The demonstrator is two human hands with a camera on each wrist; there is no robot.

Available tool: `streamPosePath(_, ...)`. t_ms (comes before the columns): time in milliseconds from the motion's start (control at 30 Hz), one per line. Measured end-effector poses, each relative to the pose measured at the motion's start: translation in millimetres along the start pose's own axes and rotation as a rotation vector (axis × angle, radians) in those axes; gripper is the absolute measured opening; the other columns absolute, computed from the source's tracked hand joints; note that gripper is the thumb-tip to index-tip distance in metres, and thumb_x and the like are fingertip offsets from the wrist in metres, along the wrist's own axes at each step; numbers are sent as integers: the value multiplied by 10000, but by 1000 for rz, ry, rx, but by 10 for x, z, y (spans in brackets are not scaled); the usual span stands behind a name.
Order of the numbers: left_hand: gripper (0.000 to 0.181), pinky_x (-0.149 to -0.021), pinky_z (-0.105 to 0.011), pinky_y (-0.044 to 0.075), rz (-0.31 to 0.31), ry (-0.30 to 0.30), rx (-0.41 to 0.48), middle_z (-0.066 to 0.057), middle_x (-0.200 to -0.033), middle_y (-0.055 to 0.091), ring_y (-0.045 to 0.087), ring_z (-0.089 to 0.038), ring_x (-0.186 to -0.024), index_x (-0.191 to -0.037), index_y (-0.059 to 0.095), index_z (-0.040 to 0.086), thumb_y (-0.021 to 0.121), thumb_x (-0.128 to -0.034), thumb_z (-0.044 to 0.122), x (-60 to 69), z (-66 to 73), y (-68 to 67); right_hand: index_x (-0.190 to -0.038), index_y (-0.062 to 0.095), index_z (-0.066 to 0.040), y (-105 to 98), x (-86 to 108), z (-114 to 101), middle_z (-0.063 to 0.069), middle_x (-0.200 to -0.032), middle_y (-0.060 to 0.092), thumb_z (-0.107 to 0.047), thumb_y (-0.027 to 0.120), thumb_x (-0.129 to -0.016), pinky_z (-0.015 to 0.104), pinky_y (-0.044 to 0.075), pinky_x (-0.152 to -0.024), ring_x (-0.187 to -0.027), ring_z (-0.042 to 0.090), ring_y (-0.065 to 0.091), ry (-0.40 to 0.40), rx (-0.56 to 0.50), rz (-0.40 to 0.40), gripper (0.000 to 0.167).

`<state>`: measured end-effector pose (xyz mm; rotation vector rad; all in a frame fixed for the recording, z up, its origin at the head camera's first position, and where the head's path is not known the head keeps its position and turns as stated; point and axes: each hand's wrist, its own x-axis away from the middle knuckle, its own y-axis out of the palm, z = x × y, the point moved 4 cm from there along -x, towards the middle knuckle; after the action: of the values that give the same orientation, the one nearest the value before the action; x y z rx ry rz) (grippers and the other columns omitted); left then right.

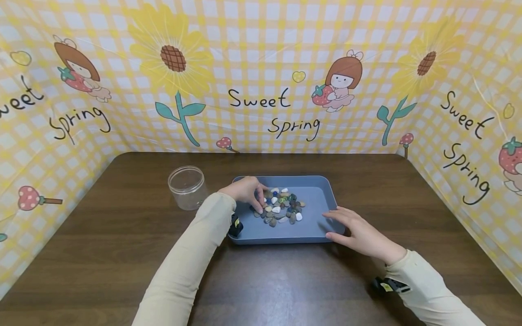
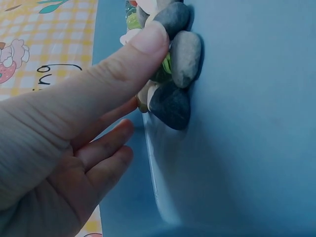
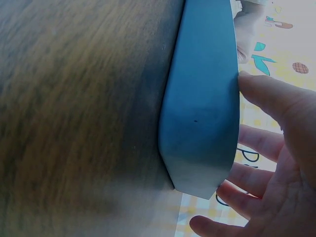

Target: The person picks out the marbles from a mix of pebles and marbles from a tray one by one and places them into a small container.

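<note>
A shallow blue-grey tray (image 1: 311, 217) holds a loose cluster of pebbles (image 1: 276, 210) in grey, brown and white, with some shiny blue and green pieces among them. My left hand (image 1: 247, 191) reaches over the tray's left side, at the edge of the cluster. In the left wrist view its thumb (image 2: 148, 42) lies straight against the dark and grey stones (image 2: 185, 59); the index fingertip is hidden behind them and the other fingers are relaxed. At the tray's right rim my right hand (image 1: 359, 230) stays with fingers spread, the thumb by the front corner.
A clear round jar (image 1: 188, 199) without a lid stands left of the tray on the brown wooden table (image 1: 122, 226). A yellow checked cloth (image 1: 253, 54) with printed flowers and lettering encloses the back and sides.
</note>
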<state>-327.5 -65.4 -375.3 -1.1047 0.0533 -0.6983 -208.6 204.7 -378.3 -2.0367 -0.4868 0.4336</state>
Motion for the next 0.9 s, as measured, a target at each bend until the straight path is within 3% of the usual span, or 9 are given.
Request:
streamPosePath(567, 70, -1102, -420, 338, 2, 1, -16, -91, -1380, 520, 402, -281, -1351, -726, 737, 122, 778, -752, 173, 3, -19, 11, -1277, 551, -45, -6, 0, -14, 240, -1334, 513, -299, 644, -873, 617, 343, -1018, -1314, 454, 353, -1, 4, 4, 486)
streamPosePath(900, 76, -1125, -438, 305, 12, -12, -17, -102, -1397, 500, 380, -295, -1365, -709, 728, 122, 797, -723, 152, 40, 18, 0, -1276, 552, -47, -7, -3, -6, 239, -1335, 512, -299, 643, -874, 619, 344, -1016, -1314, 453, 354, -1, 5, 2, 483)
